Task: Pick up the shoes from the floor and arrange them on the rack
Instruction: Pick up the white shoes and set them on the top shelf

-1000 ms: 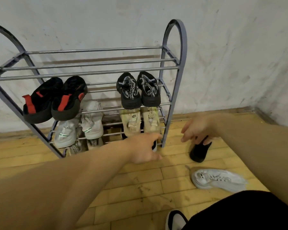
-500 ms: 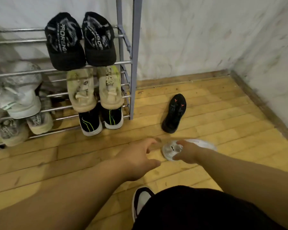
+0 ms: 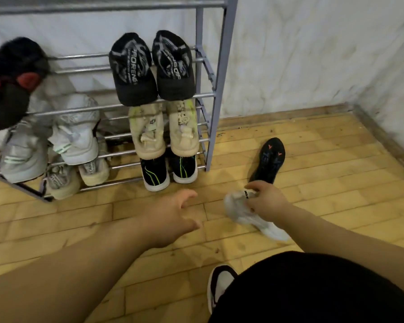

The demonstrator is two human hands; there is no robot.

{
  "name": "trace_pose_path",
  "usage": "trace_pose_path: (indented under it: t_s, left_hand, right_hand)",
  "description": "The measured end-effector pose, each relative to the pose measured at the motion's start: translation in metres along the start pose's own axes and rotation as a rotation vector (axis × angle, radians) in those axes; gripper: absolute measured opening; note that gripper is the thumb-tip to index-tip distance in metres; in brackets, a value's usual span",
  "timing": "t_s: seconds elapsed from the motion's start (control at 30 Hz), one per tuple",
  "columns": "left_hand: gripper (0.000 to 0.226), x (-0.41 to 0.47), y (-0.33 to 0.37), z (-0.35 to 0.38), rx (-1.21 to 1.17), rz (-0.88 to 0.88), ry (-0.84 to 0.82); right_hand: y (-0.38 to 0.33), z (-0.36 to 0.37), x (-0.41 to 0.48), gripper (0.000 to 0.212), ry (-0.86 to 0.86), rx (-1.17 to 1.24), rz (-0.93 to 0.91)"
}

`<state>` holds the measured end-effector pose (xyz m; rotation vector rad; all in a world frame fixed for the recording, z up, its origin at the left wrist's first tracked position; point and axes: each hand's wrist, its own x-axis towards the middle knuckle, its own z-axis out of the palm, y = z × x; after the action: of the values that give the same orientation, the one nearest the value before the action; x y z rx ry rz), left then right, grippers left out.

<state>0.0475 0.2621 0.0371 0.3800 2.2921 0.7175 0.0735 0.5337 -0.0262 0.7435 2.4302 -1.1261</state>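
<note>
Head view: right hand [image 3: 267, 200] grips the white shoe [image 3: 247, 214] at its collar, fingers curled over the opening and thumb against the side. The shoe is blurred and tilted, heel end up at the hand and toe toward the lower right; whether the toe touches the floor [image 3: 103, 229] cannot be told. Left hand [image 3: 173, 216] hovers above the planks just left of the shoe, fingers spread and loosely curved, holding nothing. A black shoe [image 3: 269, 159] lies sole-up on the floor beyond the right hand, beside the rack [image 3: 221, 89] and its right post. On the rack, a black pair [image 3: 152, 68] sits on a middle shelf, a cream pair [image 3: 165, 129] below it, and a black pair with green stripes [image 3: 168, 171] lowest. Further left are grey-white sneakers [image 3: 54, 141] and a black and red shoe [image 3: 7, 85]. The rack stands against a white wall [image 3: 313, 54].
</note>
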Motion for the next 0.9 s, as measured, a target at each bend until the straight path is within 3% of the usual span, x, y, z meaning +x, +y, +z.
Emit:
trace_pose_path:
  t_s: [0.13,0.27,0.33,0.43,0.53,0.73,0.9]
  left_hand:
    - [0.089,-0.044,0.008,-0.064,0.071,0.099,0.209]
    - [0.107,-0.133,0.007,-0.132,0.018,0.203,0.3]
    - [0.095,-0.194,0.001,-0.16,0.01,0.245,0.364]
    - [0.07,-0.288,-0.027,-0.18,-0.11,0.273,0.614]
    - [0.06,-0.378,-0.075,-0.182,-0.316,0.259,0.848]
    - [0.057,-0.533,-0.184,-0.136,-0.553,0.128,1.264]
    - [0.065,-0.612,-0.267,-0.044,-0.704,-0.095,1.48]
  right_hand:
    - [-0.101,-0.028,-0.055,0.036,-0.219,0.227,-0.199]
    - [-0.212,-0.038,-0.137,0.037,-0.424,0.297,-0.493]
    - [-0.268,-0.03,-0.185,0.035,-0.483,0.277,-0.646]
    - [-0.344,0.004,-0.258,0.026,-0.469,0.202,-0.846]
    - [-0.405,0.061,-0.326,0.022,-0.478,0.131,-1.0]
    - [-0.466,0.209,-0.451,0.017,-0.758,0.058,-1.017]
    - [-0.456,0.341,-0.531,0.008,-1.0,-0.167,-0.932]
